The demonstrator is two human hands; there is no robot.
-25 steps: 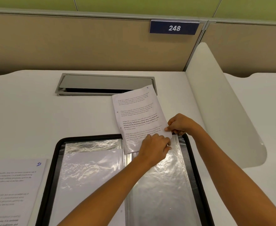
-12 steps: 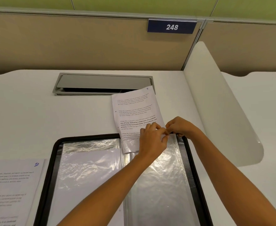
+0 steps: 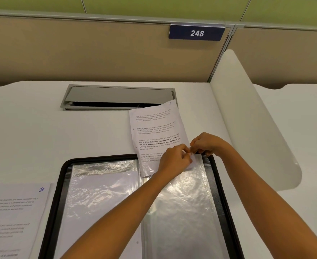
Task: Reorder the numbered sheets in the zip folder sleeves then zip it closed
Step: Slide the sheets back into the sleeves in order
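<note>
The left hand (image 3: pixel 174 158) has its fingers curled and pinches what looks like the top film of the right sleeve (image 3: pixel 188 202). The right hand (image 3: pixel 208 144), just beside it and nearly touching, nips the right edge of the sheet marked 7 (image 3: pixel 154 128) at the sleeve's mouth. Which layer each fingertip has is hard to be sure of, as the two are so close together. The hold makes sense: one hand keeps the thin plastic parted while the other steers the paper in.

Only the sheet's lower end lies under the film. The rest lies tilted on the desk (image 3: pixel 32 131) beyond the folder, its far corner over the lip of the cable hatch (image 3: pixel 116 98).

The zip folder (image 3: pixel 60 184) lies open flat in front of the person, so both sleeves face up. The left sleeve (image 3: pixel 101 193) already has a page in it. The sheet marked 10 (image 3: pixel 13 212) waits face up on the desk just left of the folder (its number readable, probably so that it can be picked out in turn). By my reading the refilling is under way and the zipping is some way off.
</note>
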